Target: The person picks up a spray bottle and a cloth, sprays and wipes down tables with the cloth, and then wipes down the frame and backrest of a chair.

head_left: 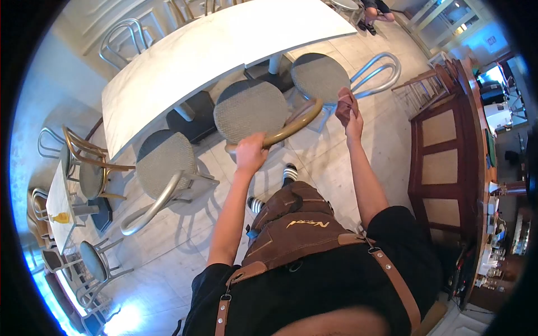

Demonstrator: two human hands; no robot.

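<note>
My left hand [251, 152] is closed around the curved wooden backrest of a chair [291, 129] right in front of me. That chair's round woven seat [250, 111] faces the long white table. Bunched in my right hand [353, 124] is a brownish-red cloth [346, 106], raised to the right of the backrest. Near that hand stands another chair [320, 77] with a silver tubular back. To the left, a grey chair [166, 163] has its looped back turned toward me.
The long white marble table [224, 50] spans the top. A dark wood counter [448, 151] runs along the right, with items on it. Smaller chairs and a second table [59, 196] stand at left, a yellow object on it. A seated person's legs [375, 14] show far back.
</note>
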